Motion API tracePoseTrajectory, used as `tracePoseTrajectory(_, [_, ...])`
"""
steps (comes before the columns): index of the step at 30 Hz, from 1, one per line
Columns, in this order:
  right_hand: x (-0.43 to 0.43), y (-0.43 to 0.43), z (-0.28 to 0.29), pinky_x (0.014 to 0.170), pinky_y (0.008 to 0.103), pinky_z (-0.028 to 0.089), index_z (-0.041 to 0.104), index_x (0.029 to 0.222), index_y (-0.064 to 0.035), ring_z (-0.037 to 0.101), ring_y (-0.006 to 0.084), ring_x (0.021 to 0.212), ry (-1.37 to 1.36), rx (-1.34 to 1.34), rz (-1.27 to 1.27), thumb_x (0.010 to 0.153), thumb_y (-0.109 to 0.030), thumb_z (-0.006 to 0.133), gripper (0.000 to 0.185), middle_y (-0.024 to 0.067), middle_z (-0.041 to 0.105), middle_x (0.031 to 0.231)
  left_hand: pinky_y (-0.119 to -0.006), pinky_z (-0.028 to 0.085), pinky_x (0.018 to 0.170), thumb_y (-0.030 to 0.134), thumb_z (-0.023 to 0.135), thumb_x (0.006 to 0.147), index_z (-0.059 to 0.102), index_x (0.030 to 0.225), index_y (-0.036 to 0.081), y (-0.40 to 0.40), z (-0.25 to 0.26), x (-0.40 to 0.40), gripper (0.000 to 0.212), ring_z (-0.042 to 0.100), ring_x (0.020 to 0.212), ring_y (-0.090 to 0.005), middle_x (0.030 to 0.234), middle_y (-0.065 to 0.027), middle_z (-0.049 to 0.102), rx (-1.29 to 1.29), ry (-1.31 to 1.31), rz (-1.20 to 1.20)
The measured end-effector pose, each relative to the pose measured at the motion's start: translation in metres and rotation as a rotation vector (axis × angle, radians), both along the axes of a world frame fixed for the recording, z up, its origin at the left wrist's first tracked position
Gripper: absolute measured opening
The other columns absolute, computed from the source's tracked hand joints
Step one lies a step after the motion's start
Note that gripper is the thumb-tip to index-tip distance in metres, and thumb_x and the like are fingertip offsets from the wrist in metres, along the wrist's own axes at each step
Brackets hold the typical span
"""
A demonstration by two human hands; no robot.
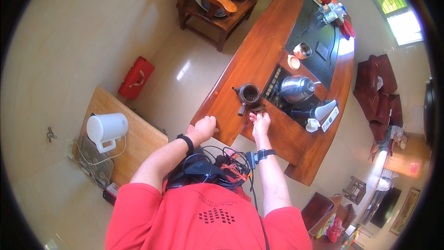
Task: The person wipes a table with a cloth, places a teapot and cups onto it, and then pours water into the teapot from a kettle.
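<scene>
On the wooden tea table (277,17) stands a dark brown side-handled teapot (249,93) with its top uncovered. Just beside it, near the handle, my right hand (261,122) has its fingertips on the teapot's small dark lid (257,108), palm turned up. My left hand (205,127) rests curled at the table's near left edge, and nothing shows in it. A shiny metal kettle (297,89) sits on the black panel to the right of the teapot. Beyond it are an orange-pink cup (302,51) and its round lid (293,62).
A crumpled tissue (312,125) and a white-and-black device (326,110) lie near the right edge. Bottles (333,12) stand at the far end. A wooden armchair (215,7) is beyond the table. At left, a side table (138,135) holds a white electric kettle (107,128); cables hang at my waist.
</scene>
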State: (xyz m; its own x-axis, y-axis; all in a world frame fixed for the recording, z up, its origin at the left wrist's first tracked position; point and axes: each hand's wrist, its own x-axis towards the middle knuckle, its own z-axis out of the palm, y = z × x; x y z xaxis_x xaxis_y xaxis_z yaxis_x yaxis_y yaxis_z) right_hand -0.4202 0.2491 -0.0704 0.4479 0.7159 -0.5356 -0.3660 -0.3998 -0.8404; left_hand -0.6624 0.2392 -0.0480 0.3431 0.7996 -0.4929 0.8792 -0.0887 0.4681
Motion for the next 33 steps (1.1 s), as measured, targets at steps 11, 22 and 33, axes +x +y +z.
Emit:
tracePoseTrajectory(11, [0.001, -0.012, 0.011, 0.07, 0.0301, 0.054, 0.053, 0.111, -0.0006, 0.064, 0.0219, 0.087, 0.031, 0.004, 0.209, 0.088, -0.004, 0.054, 0.023, 0.0103, 0.061, 0.1, -0.045, 0.051, 0.077, 0.025, 0.067, 0.081, 0.061, 0.09, -0.002, 0.01, 0.011, -0.017, 0.029, 0.064, 0.09, -0.0365, 0.09, -0.0233, 0.066, -0.189, -0.163, 0.015])
tracePoseTrajectory(22, [0.027, -0.06, 0.015, 0.097, 0.0453, 0.039, 0.053, 0.11, 0.0115, 0.05, 0.04, 0.109, -1.509, -0.205, 0.81, 0.075, 0.002, 0.054, 0.036, 0.029, 0.054, 0.111, -0.033, 0.048, 0.057, 0.022, 0.066, 0.079, 0.057, 0.082, 0.004, -0.051, -0.011, -0.234, 0.02, 0.059, 0.061, -0.0183, 0.07, -0.0076, 0.06, 0.201, -0.69, 1.374])
tracePoseTrajectory(33, [0.039, -0.055, 0.027, 0.115, 0.0373, 0.018, 0.03, 0.136, 0.0136, 0.024, 0.0374, 0.137, -1.252, -0.455, 1.124, 0.082, 0.001, 0.045, 0.057, 0.0305, 0.027, 0.144, -0.04, 0.038, 0.092, 0.017, 0.075, 0.066, 0.039, 0.12, -0.005, -0.164, -0.043, -0.375, 0.069, 0.048, 0.108, -0.0317, 0.117, -0.0202, 0.047, 1.072, -0.067, 2.117])
